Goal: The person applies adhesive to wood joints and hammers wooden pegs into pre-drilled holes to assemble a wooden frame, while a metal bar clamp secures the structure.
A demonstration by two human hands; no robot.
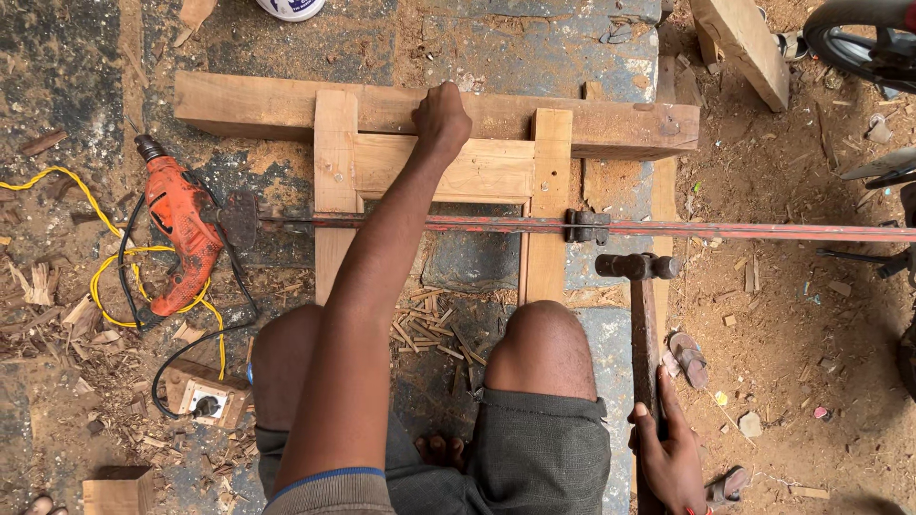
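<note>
Dirt floor: one wooden frame (434, 167), one hammer (641, 315), two hands.

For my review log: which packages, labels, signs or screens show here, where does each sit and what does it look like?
Round container: top edge, beyond the wooden frame, cut off by the picture; white with a dark blue band, its print too small to tell.
No signs or screens are in view.

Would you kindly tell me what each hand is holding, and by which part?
The right hand grips a hammer low on its handle. The left hand holds nothing; it presses on the wooden frame.
</note>
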